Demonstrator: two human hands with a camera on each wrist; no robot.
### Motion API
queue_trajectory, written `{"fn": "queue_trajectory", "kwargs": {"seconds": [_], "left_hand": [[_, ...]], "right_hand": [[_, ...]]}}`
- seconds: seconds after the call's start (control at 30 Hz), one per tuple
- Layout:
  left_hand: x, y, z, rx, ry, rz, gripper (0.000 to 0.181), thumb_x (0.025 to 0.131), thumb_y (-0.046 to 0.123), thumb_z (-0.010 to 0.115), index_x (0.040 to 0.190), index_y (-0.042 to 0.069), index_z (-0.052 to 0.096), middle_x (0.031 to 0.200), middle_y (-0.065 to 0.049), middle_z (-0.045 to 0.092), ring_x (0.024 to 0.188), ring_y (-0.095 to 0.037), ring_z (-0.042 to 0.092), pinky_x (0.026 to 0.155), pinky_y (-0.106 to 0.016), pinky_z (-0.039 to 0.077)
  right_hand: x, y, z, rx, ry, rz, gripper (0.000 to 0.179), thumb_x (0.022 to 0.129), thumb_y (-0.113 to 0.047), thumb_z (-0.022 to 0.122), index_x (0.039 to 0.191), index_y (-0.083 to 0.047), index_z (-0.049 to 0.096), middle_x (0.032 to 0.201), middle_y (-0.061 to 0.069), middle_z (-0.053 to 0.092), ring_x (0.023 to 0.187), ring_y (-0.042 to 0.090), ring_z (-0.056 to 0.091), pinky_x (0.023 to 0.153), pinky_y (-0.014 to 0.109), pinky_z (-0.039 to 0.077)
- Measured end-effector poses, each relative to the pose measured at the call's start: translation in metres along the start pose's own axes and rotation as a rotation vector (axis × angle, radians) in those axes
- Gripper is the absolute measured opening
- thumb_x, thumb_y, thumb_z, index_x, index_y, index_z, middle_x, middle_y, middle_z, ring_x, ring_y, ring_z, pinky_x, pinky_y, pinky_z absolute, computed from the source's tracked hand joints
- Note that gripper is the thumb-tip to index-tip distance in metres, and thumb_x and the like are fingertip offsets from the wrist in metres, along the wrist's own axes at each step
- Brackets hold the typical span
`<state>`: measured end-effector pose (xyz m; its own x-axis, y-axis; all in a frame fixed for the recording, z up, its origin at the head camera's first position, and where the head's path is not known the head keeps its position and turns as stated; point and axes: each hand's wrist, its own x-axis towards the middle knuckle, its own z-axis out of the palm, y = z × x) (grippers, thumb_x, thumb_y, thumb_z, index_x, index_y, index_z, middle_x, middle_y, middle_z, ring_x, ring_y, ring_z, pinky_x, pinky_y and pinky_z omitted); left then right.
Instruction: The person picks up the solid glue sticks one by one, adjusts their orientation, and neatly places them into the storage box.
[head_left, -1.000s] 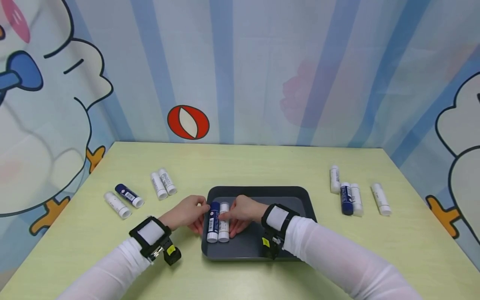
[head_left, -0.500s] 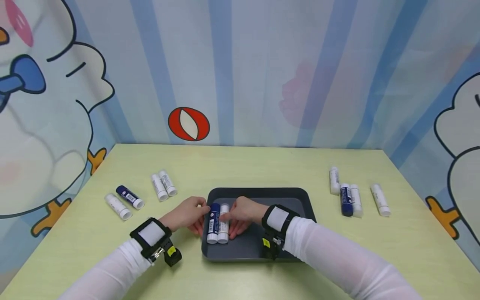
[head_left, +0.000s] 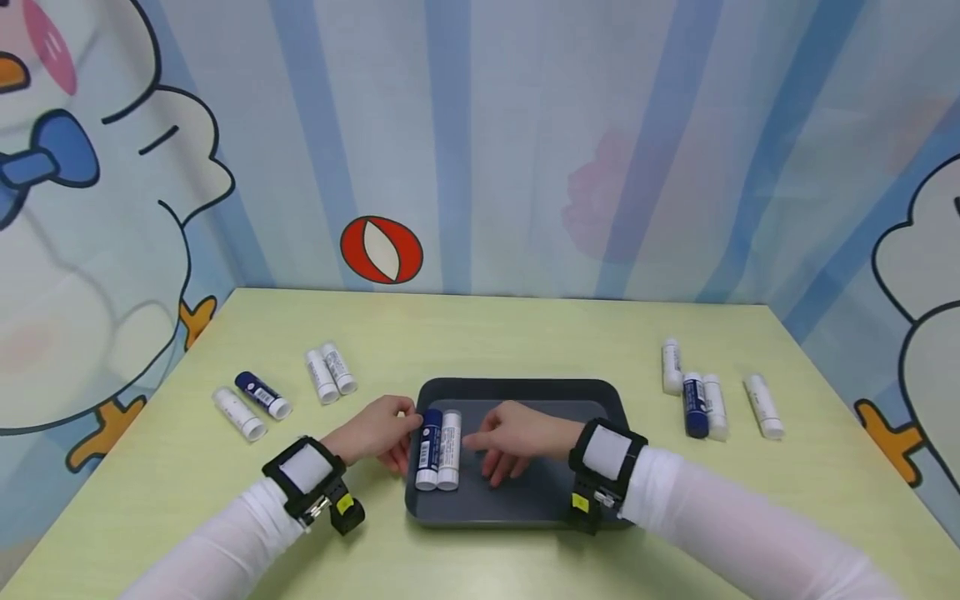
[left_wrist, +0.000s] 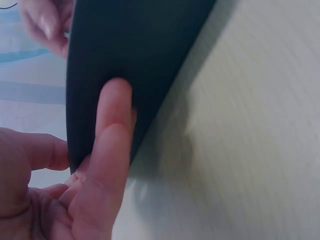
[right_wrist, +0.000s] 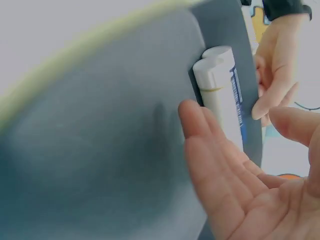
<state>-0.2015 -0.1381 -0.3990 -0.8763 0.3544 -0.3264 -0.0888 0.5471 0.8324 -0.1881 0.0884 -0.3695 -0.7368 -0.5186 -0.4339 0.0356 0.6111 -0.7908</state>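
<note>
A dark grey baking tray [head_left: 517, 388] lies on the table before me. Side by side along its left wall are a blue glue stick [head_left: 430, 443] and a white glue stick [head_left: 450, 450], white ends toward me. My left hand [head_left: 373, 429] pinches the tray's left edge, thumb at the rim and fingers [left_wrist: 114, 107] against the outer wall. Over the tray, just right of the white stick, my right hand [head_left: 525, 433] has its fingers extended and holds nothing. In the right wrist view a gap shows between thumb and fingers [right_wrist: 200, 145].
On the left of the table lie a blue glue stick [head_left: 262, 395] and several white ones [head_left: 240, 414]. Another blue stick [head_left: 695, 405] and several white ones [head_left: 763, 407] lie at the right. A printed curtain [head_left: 517, 150] hangs behind the table.
My right hand has let go of the white glue stick and moved right, its fingers spreading. The left hand and both sticks in the tray have stayed put.
</note>
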Motion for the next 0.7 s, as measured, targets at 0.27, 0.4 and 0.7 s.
{"fn": "queue_trajectory", "kwargs": {"seconds": [0.27, 0.4, 0.7], "left_hand": [[0.002, -0.002, 0.0, 0.007, 0.003, 0.006, 0.018, 0.093, 0.015, 0.041, 0.082, 0.001, 0.044, 0.063, -0.015, 0.059, 0.051, -0.027, 0.059, 0.048, -0.035, 0.049], [0.001, -0.003, 0.0, 0.008, -0.001, 0.01, 0.018, 0.092, 0.015, 0.041, 0.081, 0.001, 0.044, 0.063, -0.015, 0.059, 0.051, -0.027, 0.059, 0.048, -0.035, 0.049], [0.0, -0.001, 0.0, 0.006, 0.001, 0.015, 0.018, 0.092, 0.015, 0.041, 0.081, 0.001, 0.043, 0.062, -0.014, 0.059, 0.05, -0.027, 0.059, 0.047, -0.035, 0.049]], "right_hand": [[-0.037, 0.012, -0.018, -0.083, -0.011, -0.052, 0.034, 0.088, -0.037, 0.054, 0.098, -0.005, 0.057, 0.081, 0.004, 0.064, 0.072, 0.019, 0.062, 0.064, 0.037, 0.048], [-0.054, 0.019, -0.032, -0.112, -0.027, -0.083, 0.033, 0.088, -0.038, 0.055, 0.099, -0.007, 0.058, 0.086, 0.004, 0.063, 0.076, 0.02, 0.061, 0.068, 0.04, 0.047], [-0.096, 0.033, -0.079, -0.238, 0.018, -0.172, 0.034, 0.088, -0.037, 0.055, 0.109, -0.01, 0.056, 0.098, 0.003, 0.06, 0.089, 0.022, 0.057, 0.076, 0.038, 0.045]]}}
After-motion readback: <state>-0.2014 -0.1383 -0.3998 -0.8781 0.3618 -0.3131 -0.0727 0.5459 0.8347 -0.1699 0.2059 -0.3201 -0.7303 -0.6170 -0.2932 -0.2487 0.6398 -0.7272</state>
